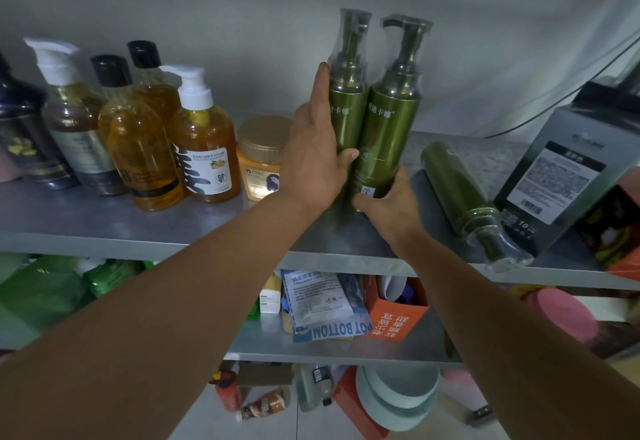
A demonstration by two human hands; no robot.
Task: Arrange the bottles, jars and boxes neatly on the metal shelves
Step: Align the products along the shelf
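Two tall green pump bottles stand upright side by side on the top metal shelf [104, 217]. My left hand [313, 159] holds the left green bottle [346, 107], fingers straight up its side and thumb curled round its front. My right hand [389, 204] grips the base of the right green bottle [389, 127]. A third green bottle [457, 186] lies on its side to the right, cap toward me.
Amber pump and cap bottles [204, 148] and a gold-lidded jar [261, 159] stand to the left. A grey box [561, 169] leans at the right. The lower shelf [346, 346] holds an orange box, packets and green bottles; more items lie on the floor.
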